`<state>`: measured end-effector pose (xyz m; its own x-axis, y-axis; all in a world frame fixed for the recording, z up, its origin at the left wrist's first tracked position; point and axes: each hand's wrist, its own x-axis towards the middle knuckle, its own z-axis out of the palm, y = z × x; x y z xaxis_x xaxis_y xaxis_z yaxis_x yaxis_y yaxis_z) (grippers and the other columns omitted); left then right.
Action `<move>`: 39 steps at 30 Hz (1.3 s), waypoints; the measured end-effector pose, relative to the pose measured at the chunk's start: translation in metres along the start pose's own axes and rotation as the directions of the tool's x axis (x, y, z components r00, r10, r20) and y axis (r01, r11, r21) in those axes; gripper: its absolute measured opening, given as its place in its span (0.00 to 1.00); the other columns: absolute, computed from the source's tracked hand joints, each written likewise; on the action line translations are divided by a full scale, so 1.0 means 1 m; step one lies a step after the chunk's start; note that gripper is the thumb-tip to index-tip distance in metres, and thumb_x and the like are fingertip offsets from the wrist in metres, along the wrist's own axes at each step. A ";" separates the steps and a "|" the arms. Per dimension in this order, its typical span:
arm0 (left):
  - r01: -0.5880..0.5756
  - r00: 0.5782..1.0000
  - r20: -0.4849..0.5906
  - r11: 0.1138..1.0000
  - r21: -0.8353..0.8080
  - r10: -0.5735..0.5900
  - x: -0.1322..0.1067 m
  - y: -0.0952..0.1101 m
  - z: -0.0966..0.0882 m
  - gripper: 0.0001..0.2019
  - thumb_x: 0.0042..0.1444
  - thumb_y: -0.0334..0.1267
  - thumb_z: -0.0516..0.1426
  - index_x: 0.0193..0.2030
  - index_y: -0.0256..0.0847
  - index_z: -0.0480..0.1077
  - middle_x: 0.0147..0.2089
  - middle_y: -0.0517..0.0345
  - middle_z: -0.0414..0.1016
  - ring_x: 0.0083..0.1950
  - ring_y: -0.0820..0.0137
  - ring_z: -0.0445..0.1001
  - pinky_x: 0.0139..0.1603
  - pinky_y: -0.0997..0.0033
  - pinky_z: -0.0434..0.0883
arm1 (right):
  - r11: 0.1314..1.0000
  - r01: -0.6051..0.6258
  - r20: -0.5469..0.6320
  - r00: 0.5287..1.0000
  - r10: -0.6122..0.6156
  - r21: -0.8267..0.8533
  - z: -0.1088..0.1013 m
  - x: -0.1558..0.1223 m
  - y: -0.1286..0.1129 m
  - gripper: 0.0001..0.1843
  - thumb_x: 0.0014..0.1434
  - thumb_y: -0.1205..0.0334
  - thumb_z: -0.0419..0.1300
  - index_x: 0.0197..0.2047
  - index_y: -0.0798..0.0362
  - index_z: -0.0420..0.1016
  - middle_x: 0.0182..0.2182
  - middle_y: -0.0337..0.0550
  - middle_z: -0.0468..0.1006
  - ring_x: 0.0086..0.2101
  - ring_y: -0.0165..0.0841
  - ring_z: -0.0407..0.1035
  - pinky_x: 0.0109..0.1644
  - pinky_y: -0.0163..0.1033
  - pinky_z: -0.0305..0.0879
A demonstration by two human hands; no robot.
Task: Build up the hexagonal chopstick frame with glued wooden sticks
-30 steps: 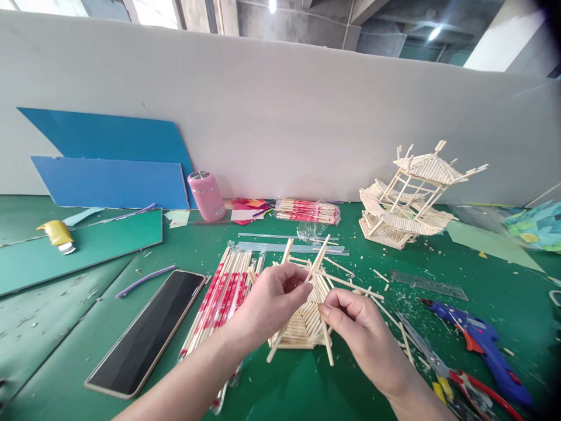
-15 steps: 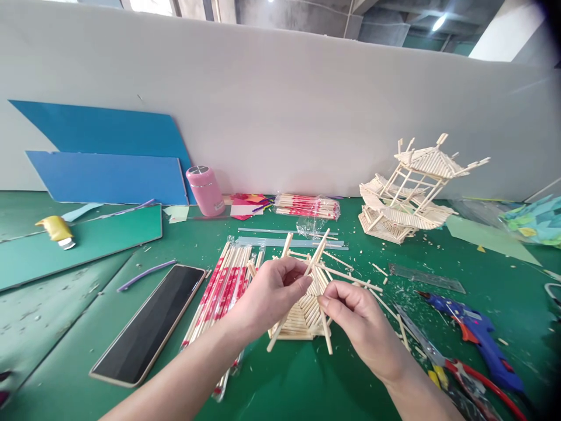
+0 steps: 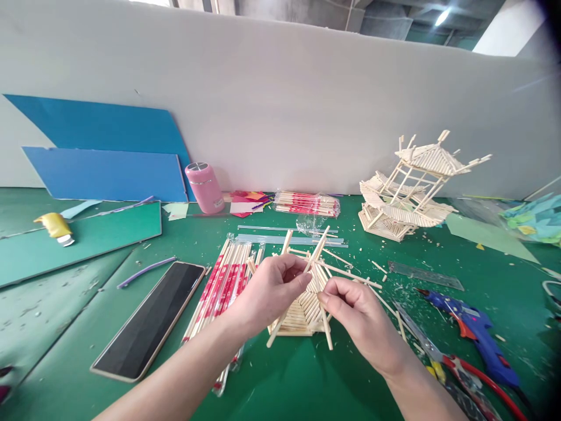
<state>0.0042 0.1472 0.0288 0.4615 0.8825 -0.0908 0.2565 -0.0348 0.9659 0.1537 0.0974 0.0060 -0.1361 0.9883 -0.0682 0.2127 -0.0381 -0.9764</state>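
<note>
A small stick-built roof frame (image 3: 294, 323) sits on the table in front of me, its panels made of pale wooden sticks laid side by side and longer sticks jutting from the corners. My left hand (image 3: 275, 287) is closed at the upper left of the frame, its thumb and fingers pinching near the top where sticks meet. On the other side, my right hand (image 3: 356, 309) pinches a wooden stick (image 3: 326, 327) that slopes down toward me along the front right edge. The fingers partly cover the top of the frame.
Left of the frame lie wrapped chopsticks (image 3: 223, 280) and a phone (image 3: 149, 320). At right are a blue glue gun (image 3: 475, 333), red-handled pliers (image 3: 473, 374) and a clear ruler (image 3: 426, 276). Behind stand a stick pavilion (image 3: 405, 196) and a pink cup (image 3: 204, 188).
Both hands keep their pinch on the frame, almost unmoved. The whole view has shifted slightly.
</note>
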 end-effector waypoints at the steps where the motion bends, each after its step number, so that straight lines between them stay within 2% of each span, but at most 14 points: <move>1: 0.002 1.000 0.003 1.000 -0.002 -0.002 0.000 0.000 0.000 0.08 0.51 0.38 0.52 0.30 0.38 0.70 0.29 0.58 0.72 0.31 0.72 0.68 0.30 0.74 0.65 | 1.000 0.002 0.000 1.000 -0.002 -0.005 0.000 0.000 0.000 0.14 0.57 0.60 0.50 0.21 0.53 0.56 0.18 0.31 0.51 0.21 0.25 0.46 0.24 0.33 0.46; 15: 0.018 0.999 0.036 1.000 -0.012 -0.017 0.000 0.002 -0.001 0.07 0.52 0.36 0.52 0.32 0.37 0.69 0.31 0.57 0.72 0.32 0.72 0.68 0.32 0.73 0.65 | 1.000 0.015 0.011 1.000 -0.015 -0.026 -0.001 0.000 0.000 0.14 0.57 0.60 0.50 0.21 0.53 0.56 0.19 0.32 0.52 0.22 0.26 0.48 0.24 0.33 0.46; 39: 0.039 0.999 0.026 0.999 -0.017 -0.039 0.001 0.000 0.000 0.08 0.51 0.37 0.52 0.32 0.37 0.69 0.30 0.58 0.71 0.31 0.73 0.66 0.30 0.73 0.63 | 0.999 0.010 0.038 0.999 -0.008 -0.051 -0.003 0.002 0.004 0.15 0.58 0.61 0.51 0.21 0.53 0.55 0.19 0.32 0.51 0.22 0.25 0.47 0.25 0.33 0.46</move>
<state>0.0048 0.1479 0.0286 0.4731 0.8706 -0.1347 0.2601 0.0080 0.9656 0.1575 0.0998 0.0031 -0.1746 0.9823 -0.0679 0.2605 -0.0204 -0.9653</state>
